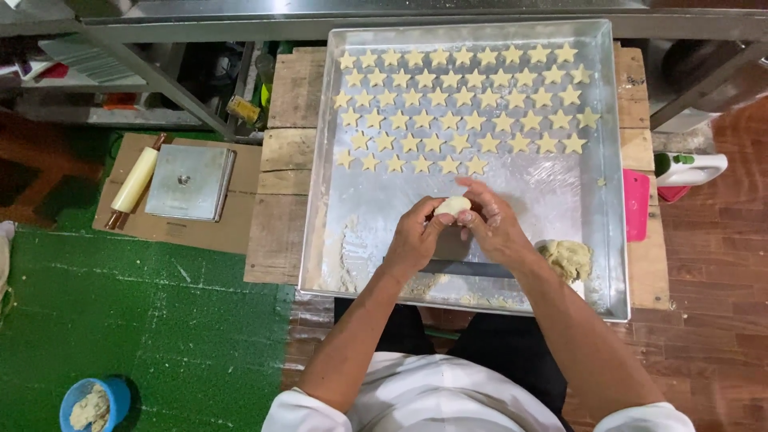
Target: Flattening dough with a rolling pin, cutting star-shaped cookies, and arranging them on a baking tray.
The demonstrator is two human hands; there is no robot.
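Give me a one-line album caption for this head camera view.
Both hands, left and right, shape a dough ball over a metal tray lined with star-shaped cookies.

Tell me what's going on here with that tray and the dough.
A person seated at a low wooden table holds a small piece of pale dough between both hands, left hand and right hand, over a large metal tray. Rows of star-shaped dough cutouts fill the tray's far half. A lump of dough sits in its near right corner. A rolling pin lies on cardboard to the left.
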